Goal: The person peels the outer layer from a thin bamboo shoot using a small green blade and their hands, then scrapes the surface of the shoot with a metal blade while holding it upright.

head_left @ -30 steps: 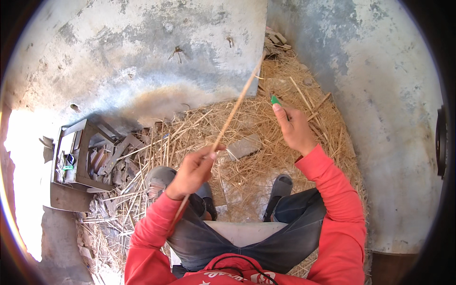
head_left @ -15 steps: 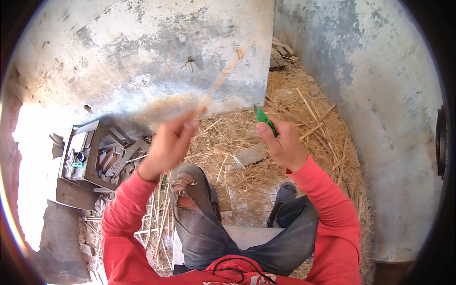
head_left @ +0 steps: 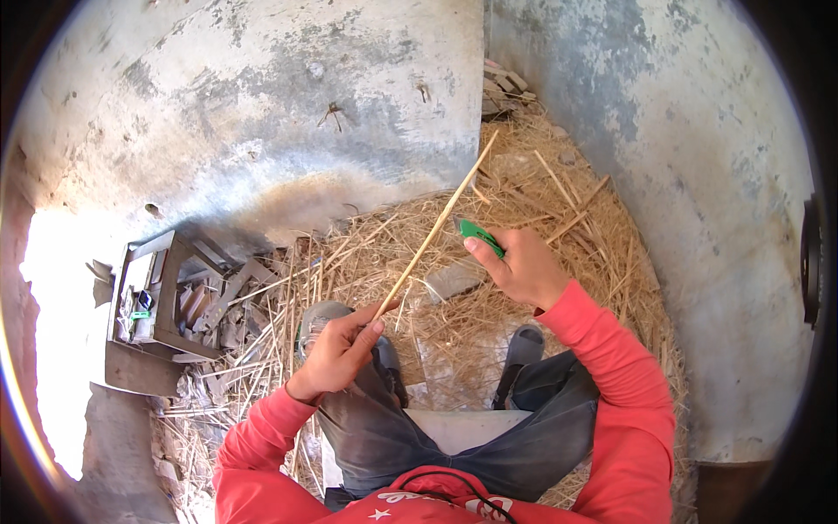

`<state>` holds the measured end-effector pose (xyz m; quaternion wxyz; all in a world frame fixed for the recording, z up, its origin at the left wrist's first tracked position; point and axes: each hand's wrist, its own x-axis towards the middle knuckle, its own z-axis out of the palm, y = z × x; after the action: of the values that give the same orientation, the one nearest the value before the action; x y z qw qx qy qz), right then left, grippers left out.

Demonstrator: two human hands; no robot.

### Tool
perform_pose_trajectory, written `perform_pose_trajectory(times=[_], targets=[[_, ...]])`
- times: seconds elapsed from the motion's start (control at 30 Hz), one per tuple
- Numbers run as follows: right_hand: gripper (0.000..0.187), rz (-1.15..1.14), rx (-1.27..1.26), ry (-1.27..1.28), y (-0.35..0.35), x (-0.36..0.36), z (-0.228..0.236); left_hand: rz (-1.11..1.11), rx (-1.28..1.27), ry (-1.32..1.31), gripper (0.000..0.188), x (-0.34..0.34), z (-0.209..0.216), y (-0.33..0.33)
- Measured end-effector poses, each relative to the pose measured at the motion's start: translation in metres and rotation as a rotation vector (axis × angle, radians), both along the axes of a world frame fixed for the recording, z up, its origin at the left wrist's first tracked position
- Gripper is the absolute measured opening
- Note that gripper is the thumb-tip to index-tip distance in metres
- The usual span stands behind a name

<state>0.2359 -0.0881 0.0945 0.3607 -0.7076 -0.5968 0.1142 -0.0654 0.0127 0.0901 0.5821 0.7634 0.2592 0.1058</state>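
A slender pale stick (head_left: pixel 439 224) slants up and to the right, its lower end pinched between the thumb and fingers of my left hand (head_left: pixel 342 349). My right hand (head_left: pixel 524 266) is closed round a green utility knife (head_left: pixel 480 237), whose short blade points up and left. The blade tip is close to the stick's right side; whether it touches I cannot tell. A thin curled strip (head_left: pixel 480 189) shows beside the stick's upper part. Both hands are above my knees.
Straw and shavings (head_left: pixel 602 262) cover the floor, with a flat block (head_left: pixel 454 280) among them. At the left, a wooden stool-like frame (head_left: pixel 166 297) bears small items, including a green one. Long sticks (head_left: pixel 288 367) lie beside my left leg. Worn walls (head_left: pixel 262 105) rise ahead and to the right.
My left hand has come down and to the right, bringing the stick in front of the knife. My right hand has shifted slightly left and remains closed on the knife.
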Motion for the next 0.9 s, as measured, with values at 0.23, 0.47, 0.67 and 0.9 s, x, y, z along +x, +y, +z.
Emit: perform_pose_trajectory(times=[0.23,0.47,0.67,0.9], targets=[[0.079,-0.187,-0.130,-0.010,0.015,0.059,-0.021,-0.019,0.055,-0.006,0.037,-0.011,-0.032,-0.016],[0.081,0.069,-0.107,-0.168,0.010,0.003,-0.033,0.044,-0.241,-0.035,0.036,-0.021,-0.040,-0.022],[0.081,-0.327,-0.118,0.063,0.024,0.102,-0.030,-0.096,-0.068,-0.079,0.037,-0.036,-0.041,-0.022],[0.064,-0.089,0.175,0.202,0.005,0.004,-0.011,-0.007,-0.207,-0.038,0.038,-0.039,-0.045,-0.021]])
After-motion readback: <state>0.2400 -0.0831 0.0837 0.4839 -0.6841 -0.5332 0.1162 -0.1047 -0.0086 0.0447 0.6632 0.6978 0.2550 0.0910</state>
